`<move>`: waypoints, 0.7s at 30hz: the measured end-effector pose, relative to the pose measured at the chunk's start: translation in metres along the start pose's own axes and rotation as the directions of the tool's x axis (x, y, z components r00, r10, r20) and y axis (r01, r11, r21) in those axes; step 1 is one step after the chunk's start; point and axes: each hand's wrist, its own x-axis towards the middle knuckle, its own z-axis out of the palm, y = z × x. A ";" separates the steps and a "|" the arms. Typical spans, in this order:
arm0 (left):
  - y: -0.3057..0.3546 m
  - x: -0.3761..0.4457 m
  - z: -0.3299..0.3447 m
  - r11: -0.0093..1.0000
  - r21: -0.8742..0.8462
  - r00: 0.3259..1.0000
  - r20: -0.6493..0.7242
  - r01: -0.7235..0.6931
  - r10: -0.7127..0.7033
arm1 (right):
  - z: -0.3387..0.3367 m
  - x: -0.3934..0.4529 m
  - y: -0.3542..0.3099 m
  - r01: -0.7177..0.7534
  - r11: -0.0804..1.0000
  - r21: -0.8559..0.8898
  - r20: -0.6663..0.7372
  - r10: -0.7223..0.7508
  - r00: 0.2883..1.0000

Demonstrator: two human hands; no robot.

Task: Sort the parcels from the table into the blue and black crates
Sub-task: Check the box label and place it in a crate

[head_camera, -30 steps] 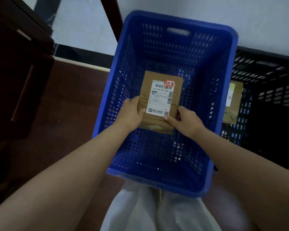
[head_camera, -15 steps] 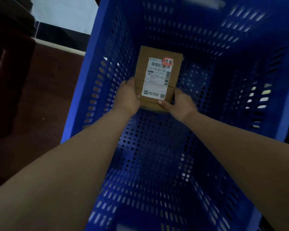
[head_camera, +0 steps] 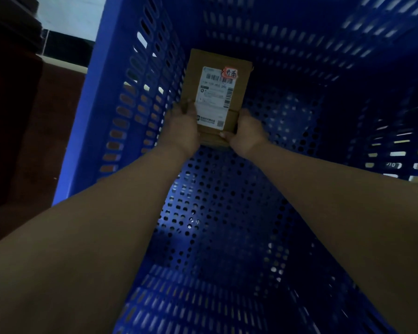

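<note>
Presently: cardboard parcel, stiff, seemingly light; left hand and right hand grip near corners, deep in blue crate.

A dark reddish-brown floor carries the blue crate (perforated walls and bottom), which stands directly on it.

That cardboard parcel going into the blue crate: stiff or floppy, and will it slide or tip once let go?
Probably stiff: the cardboard parcel keeps flat faces and straight edges while the left hand and right hand grip only its near end. Likely light, since it doesn't sag. Flat and low, it should not tip or roll; plain cardboard likely slides little on the blue crate floor.
</note>
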 end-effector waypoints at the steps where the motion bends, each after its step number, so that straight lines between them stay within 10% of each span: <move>1: 0.002 -0.002 -0.002 0.999 0.036 1.000 -0.014 0.001 -0.001 | -0.001 -0.002 0.001 0.014 1.000 -0.003 0.011 -0.014 1.000; 21: 0.044 -0.130 -0.077 0.894 0.347 0.942 -0.072 -0.285 0.328 | -0.099 -0.127 -0.026 0.288 0.748 -0.598 0.073 -0.308 0.949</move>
